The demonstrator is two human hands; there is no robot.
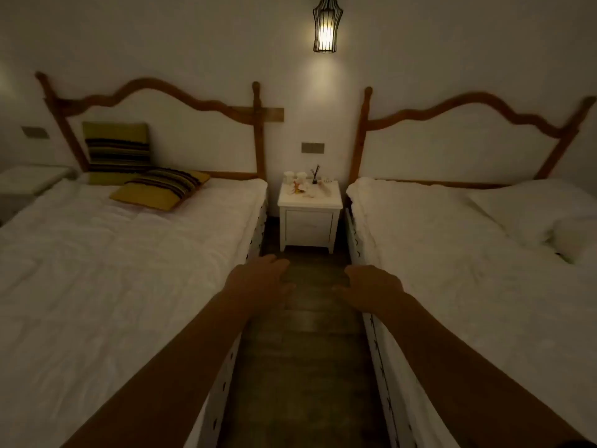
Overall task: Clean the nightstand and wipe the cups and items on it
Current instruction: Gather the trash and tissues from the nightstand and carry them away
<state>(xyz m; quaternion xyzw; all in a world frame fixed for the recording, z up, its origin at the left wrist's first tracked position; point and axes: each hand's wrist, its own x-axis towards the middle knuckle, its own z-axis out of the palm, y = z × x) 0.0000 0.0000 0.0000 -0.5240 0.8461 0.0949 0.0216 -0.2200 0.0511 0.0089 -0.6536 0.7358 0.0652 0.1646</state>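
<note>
Nearest to you, both bare forearms reach forward over the dark wooden floor of the aisle. Your left hand and right hand are spread, palms down, fingers loose — neither grasps anything, and no cloth is visible in either. Judged from this, the cleaning has not begun; the hands are held ahead because you are on the approach.

On either side lie two beds with white quilts, the left bed and the right bed, close enough that the aisle admits only a straight walk in.

At the far end, between the wooden headboards and against the wall, stands the small white wooden nightstand with one drawer. Its top carries the task's things: two white cups side by side at the back left, a dark reed diffuser bottle just beside them, and some small pale items in front — too small to identify.

Above hangs a lit black wire-cage lamp, the only visible light source, so the tabletop is dim.
</note>
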